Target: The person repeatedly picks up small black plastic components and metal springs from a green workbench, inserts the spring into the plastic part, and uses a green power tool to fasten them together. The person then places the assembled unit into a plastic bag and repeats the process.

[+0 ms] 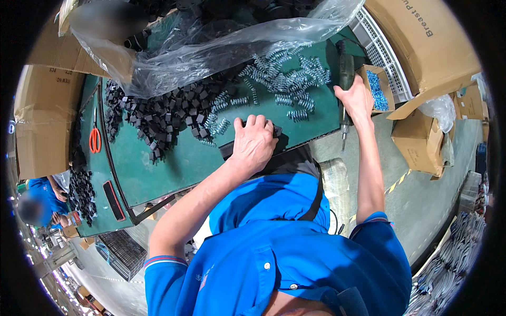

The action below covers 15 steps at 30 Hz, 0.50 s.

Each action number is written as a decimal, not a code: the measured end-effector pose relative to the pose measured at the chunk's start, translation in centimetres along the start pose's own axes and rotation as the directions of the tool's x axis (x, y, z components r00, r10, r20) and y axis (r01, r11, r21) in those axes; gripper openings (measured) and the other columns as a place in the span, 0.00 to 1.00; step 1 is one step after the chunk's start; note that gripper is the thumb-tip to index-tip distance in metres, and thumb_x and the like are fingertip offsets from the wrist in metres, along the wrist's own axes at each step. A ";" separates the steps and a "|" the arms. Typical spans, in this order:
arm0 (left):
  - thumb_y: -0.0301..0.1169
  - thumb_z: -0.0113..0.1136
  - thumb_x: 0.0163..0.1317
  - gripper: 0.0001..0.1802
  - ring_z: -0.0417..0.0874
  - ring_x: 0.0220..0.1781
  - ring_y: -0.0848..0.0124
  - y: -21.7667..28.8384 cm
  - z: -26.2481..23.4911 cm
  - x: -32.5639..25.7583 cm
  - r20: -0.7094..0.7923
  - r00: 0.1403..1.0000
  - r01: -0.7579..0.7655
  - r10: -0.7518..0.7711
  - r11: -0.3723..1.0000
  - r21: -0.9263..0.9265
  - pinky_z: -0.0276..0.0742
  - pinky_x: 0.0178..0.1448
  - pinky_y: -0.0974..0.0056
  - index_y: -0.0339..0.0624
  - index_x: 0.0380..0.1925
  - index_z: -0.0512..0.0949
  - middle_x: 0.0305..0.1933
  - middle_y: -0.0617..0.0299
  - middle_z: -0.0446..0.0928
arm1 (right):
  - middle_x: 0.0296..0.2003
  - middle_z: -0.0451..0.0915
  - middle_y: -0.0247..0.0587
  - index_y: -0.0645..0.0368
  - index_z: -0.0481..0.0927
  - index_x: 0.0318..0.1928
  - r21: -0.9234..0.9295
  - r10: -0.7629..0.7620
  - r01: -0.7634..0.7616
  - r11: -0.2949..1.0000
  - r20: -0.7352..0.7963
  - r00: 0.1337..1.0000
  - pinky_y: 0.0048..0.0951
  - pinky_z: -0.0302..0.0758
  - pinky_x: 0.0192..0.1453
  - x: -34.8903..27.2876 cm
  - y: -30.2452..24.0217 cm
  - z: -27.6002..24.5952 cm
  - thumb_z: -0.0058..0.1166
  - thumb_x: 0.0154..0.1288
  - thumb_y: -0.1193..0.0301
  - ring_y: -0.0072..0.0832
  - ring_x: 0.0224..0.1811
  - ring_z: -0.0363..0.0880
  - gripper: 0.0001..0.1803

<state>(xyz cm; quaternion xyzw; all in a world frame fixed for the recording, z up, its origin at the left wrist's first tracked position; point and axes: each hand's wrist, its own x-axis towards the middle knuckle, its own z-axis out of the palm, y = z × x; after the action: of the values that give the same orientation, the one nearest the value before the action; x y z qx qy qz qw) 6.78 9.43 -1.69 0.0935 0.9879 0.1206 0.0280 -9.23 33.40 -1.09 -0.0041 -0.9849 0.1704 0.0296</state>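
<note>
My left hand [254, 141] is closed over a black plastic part [226, 151] at the table's near edge; the hand hides most of it. To the right, my right hand [358, 102] grips a dark electric screwdriver [346, 66], whose bit points down toward me past the table edge. Loose metal springs [290, 71] lie scattered beyond my left hand. A large heap of small black blocks [179, 111] spreads to their left. Beside my right hand stands a small cardboard box [389, 84] of blue screws [377, 90].
Clear plastic sheeting [211, 58] covers the far side of the green table [142, 181]. Red-handled scissors [95, 139] lie at left. Cardboard boxes [47, 121] stand at left and right. A black crate [124, 255] sits below the table. Another person [47, 197] sits far left.
</note>
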 end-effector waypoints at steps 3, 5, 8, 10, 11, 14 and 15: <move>0.38 0.66 0.53 0.20 0.73 0.49 0.59 -0.1 -0.1 0.0 -0.005 1.000 -0.002 0.002 1.000 -0.011 0.64 0.53 0.51 0.41 0.44 0.78 0.41 0.57 0.73 | 0.32 0.82 0.47 0.63 0.76 0.48 0.433 0.019 -0.013 0.901 -0.009 1.000 0.33 0.77 0.42 -1.9 -0.2 -1.1 0.66 0.50 0.61 0.36 0.34 0.82 0.27; 0.38 0.66 0.53 0.21 0.73 0.49 0.59 -0.1 -0.1 -0.2 -0.014 1.000 0.002 -0.002 1.000 -0.015 0.64 0.53 0.50 0.41 0.44 0.78 0.41 0.57 0.73 | 0.31 0.81 0.39 0.63 0.76 0.47 0.843 -0.016 0.013 0.538 -0.005 1.000 0.27 0.77 0.39 -4.0 -2.3 -2.7 0.68 0.51 0.67 0.28 0.31 0.80 0.24; 0.39 0.66 0.52 0.21 0.73 0.49 0.59 -0.2 0.0 -0.2 -0.028 1.000 -0.002 0.002 1.000 -0.025 0.64 0.53 0.50 0.41 0.44 0.78 0.41 0.58 0.73 | 0.32 0.79 0.39 0.67 0.75 0.47 0.961 -0.052 0.150 0.231 -0.142 0.989 0.27 0.75 0.40 -5.8 -6.1 -4.0 0.65 0.53 0.77 0.26 0.32 0.78 0.21; 0.39 0.67 0.52 0.21 0.73 0.49 0.59 -0.2 0.0 -0.3 -0.028 1.000 0.003 -0.003 1.000 -0.030 0.64 0.53 0.50 0.41 0.44 0.78 0.41 0.58 0.73 | 0.33 0.79 0.42 0.70 0.73 0.50 0.967 -0.093 0.244 0.072 -0.237 0.967 0.31 0.76 0.43 -6.5 -8.7 -4.3 0.62 0.54 0.80 0.29 0.33 0.79 0.21; 0.39 0.67 0.52 0.21 0.73 0.49 0.59 -0.2 0.0 -0.3 -0.024 1.000 0.006 -0.006 0.999 -0.033 0.64 0.53 0.50 0.41 0.44 0.78 0.41 0.58 0.73 | 0.33 0.79 0.43 0.71 0.72 0.53 0.962 -0.109 0.273 -0.025 -0.274 0.956 0.32 0.76 0.44 -6.7 -9.7 -4.3 0.60 0.55 0.81 0.30 0.34 0.80 0.23; 0.39 0.66 0.52 0.21 0.73 0.49 0.60 -0.2 -0.1 -0.1 -0.018 1.000 0.016 -0.017 0.999 -0.039 0.64 0.53 0.50 0.41 0.44 0.78 0.41 0.58 0.73 | 0.33 0.78 0.45 0.72 0.67 0.59 0.934 -0.185 0.346 -0.087 -0.356 0.916 0.35 0.77 0.45 -6.8 -11.0 -3.2 0.55 0.56 0.84 0.35 0.35 0.80 0.27; 0.39 0.66 0.52 0.21 0.73 0.49 0.60 -0.1 -0.1 -0.1 -0.016 1.000 0.023 -0.024 0.999 -0.041 0.64 0.53 0.50 0.41 0.44 0.78 0.41 0.58 0.73 | 0.34 0.77 0.46 0.73 0.66 0.59 0.930 -0.195 0.351 -0.109 -0.366 0.910 0.36 0.77 0.45 -6.8 -11.2 -3.0 0.54 0.56 0.84 0.35 0.35 0.80 0.28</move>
<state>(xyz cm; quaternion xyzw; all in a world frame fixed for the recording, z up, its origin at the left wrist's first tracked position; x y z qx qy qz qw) 6.87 9.26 -1.65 0.0805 0.9864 0.1411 0.0233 -2.20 23.69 5.11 0.2112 -0.5325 0.8121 0.1110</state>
